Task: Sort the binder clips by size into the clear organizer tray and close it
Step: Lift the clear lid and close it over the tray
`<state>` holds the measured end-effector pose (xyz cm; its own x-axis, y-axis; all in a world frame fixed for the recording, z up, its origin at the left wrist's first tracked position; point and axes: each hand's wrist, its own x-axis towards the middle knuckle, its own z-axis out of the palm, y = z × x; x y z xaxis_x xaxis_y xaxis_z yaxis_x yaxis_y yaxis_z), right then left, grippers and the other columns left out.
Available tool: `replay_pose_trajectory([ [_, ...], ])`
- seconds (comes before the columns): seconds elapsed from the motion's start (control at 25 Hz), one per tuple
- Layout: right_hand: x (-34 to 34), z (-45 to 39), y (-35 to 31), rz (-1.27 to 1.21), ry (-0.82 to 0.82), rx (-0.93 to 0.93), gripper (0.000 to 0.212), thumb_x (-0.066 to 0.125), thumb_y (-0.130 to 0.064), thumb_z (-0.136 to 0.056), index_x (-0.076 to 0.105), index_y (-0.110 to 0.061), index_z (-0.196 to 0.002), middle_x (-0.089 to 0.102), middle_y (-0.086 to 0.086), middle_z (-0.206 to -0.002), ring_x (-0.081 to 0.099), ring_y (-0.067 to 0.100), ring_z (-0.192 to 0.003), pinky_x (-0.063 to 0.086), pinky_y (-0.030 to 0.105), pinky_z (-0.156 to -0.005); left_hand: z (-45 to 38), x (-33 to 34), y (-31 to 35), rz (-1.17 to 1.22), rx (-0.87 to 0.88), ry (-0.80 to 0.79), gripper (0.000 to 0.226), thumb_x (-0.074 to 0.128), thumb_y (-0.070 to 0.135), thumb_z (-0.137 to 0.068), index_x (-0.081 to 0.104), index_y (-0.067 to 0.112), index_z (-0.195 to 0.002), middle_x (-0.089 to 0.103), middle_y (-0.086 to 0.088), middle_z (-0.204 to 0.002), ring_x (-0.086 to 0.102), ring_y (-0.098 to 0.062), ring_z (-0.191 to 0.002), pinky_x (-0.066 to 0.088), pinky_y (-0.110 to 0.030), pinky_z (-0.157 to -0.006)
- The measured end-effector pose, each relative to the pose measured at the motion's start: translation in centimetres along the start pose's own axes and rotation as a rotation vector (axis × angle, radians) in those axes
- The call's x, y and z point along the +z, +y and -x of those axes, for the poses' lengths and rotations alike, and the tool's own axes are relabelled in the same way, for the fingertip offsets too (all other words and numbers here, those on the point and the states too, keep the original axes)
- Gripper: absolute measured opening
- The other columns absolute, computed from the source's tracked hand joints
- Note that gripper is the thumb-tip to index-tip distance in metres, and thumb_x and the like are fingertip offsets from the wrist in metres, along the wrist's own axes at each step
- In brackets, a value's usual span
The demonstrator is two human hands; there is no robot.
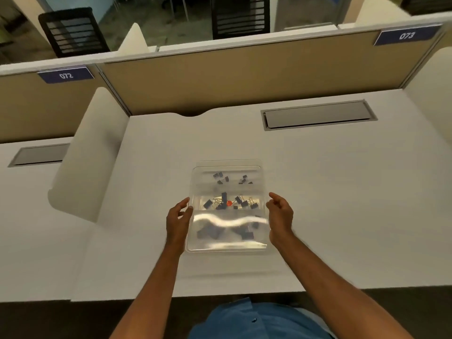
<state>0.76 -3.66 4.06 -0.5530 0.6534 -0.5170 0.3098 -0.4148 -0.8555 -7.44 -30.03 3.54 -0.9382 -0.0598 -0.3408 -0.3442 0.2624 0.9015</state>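
The black metal binder clips [228, 204] already lie grouped in three compartments of the clear plastic organizer tray [263, 189], which sits mid-way across the white desk [342, 192], so sorting looks finished and closing is in hand. The left hand [178, 217] touches the tray's left edge, fingers loosely curled; the right hand [281, 214] hovers beside the right edge, grasping nothing. Next, I judge, press the blurred lid flat. Tan partitions [244, 79] numbered 072 and 073 stand behind

Left grip [179, 216] loosely curled, right grip [280, 212] loosely curled, forearms extended
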Motion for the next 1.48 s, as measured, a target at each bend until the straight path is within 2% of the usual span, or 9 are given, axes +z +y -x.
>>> replay_pose_trajectory([
  [0.16,1.1,-1.1,1.6,0.074,0.057,-0.092,0.03,0.06,-0.005,-0.095,0.064,-0.022,-0.118,0.064,0.0,-0.115,0.062,0.019,-0.103,0.056,0.029,-0.084,-1.6,0.8,-1.6,-0.031,0.047,-0.002,0.033,0.065,0.026,-0.095,0.064,0.035,-0.127,0.063,-0.004,-0.118,0.062,-0.026,-0.103,0.059,-0.034,-0.082],
  [0.36,2.1,-2.5,2.6,0.165,0.124,-0.163,0.031,0.062,-0.003,-0.094,0.063,-0.022,-0.118,0.062,0.002,-0.12,0.062,0.023,-0.109,0.06,0.04,-0.089,-3.3,1.4,-2.7,-0.053,0.028,-0.039,0.037,0.059,0.024,-0.1,0.058,0.031,-0.136,0.068,-0.008,-0.114,0.065,-0.029,-0.099,0.06,-0.046,-0.087],
  [0.48,2.9,-3.8,2.8,0.207,0.146,-0.188,0.031,0.062,-0.003,-0.094,0.063,-0.024,-0.116,0.059,0.002,-0.119,0.062,0.023,-0.107,0.06,0.045,-0.089,-3.6,2.3,-1.9,-0.117,0.02,-0.003,0.038,0.054,0.025,-0.102,0.054,0.025,-0.14,0.065,-0.011,-0.12,0.063,-0.028,-0.102,0.058,-0.042,-0.089],
  [0.64,3.5,-4.7,2.8,0.334,0.13,-0.306,0.027,0.059,-0.006,-0.098,0.059,-0.025,-0.117,0.056,0.003,-0.122,0.06,0.024,-0.111,0.058,0.038,-0.094,-3.2,3.5,-1.6,-0.192,0.074,0.045,0.041,0.05,0.025,-0.103,0.051,0.016,-0.143,0.059,-0.011,-0.139,0.058,-0.033,-0.123,0.05,-0.048,-0.103],
  [0.76,3.3,-5.4,3.1,0.48,0.085,-0.432,0.025,0.052,-0.013,-0.103,0.057,-0.017,-0.127,0.055,0.008,-0.128,0.059,0.023,-0.115,0.056,0.036,-0.095,-2.8,4.2,-1.8,-0.262,0.074,0.068,0.043,0.045,0.03,-0.104,0.048,0.014,-0.144,0.058,-0.01,-0.139,0.058,-0.033,-0.124,0.05,-0.047,-0.103],
  [0.92,3.0,-6.0,3.6,0.625,0.028,-0.45,0.03,0.045,-0.026,-0.106,0.052,-0.016,-0.133,0.056,0.007,-0.131,0.06,0.021,-0.113,0.056,0.035,-0.09,-2.3,4.5,-2.0,-0.342,0.076,0.103,0.035,0.039,0.038,-0.105,0.051,0.013,-0.126,0.066,-0.006,-0.112,0.067,-0.03,-0.1,0.057,-0.035,-0.082],
  [1.08,2.8,-6.3,3.2,0.722,-0.01,-0.325,0.028,0.035,-0.035,-0.108,0.049,-0.01,-0.11,0.056,0.007,-0.101,0.063,0.022,-0.088,0.05,0.022,-0.064,-2.5,4.7,-1.8,-0.385,0.007,0.112,0.035,0.036,0.043,-0.105,0.05,0.011,-0.099,0.059,-0.003,-0.085,0.061,-0.023,-0.077,0.042,-0.024,-0.058],
  [1.2,2.6,-6.6,2.7,0.794,-0.063,-0.269,0.033,0.033,-0.039,-0.108,0.045,-0.008,-0.106,0.051,0.004,-0.093,0.054,0.01,-0.075,0.038,0.018,-0.054,-3.0,4.8,-2.3,-0.386,-0.021,0.114,0.042,0.035,0.045,-0.105,0.053,0.009,-0.093,0.059,-0.004,-0.081,0.06,-0.022,-0.075,0.045,-0.029,-0.064],
  [1.48,2.4,-6.1,2.9,0.76,-0.056,-0.304,0.03,0.038,-0.037,-0.107,0.045,-0.009,-0.1,0.051,0.007,-0.093,0.055,0.012,-0.078,0.041,0.015,-0.056,-3.4,4.6,-2.3,-0.397,-0.093,0.065,0.05,0.031,0.051,-0.104,0.059,0.011,-0.092,0.065,-0.006,-0.088,0.065,-0.023,-0.083,0.055,-0.037,-0.075],
])
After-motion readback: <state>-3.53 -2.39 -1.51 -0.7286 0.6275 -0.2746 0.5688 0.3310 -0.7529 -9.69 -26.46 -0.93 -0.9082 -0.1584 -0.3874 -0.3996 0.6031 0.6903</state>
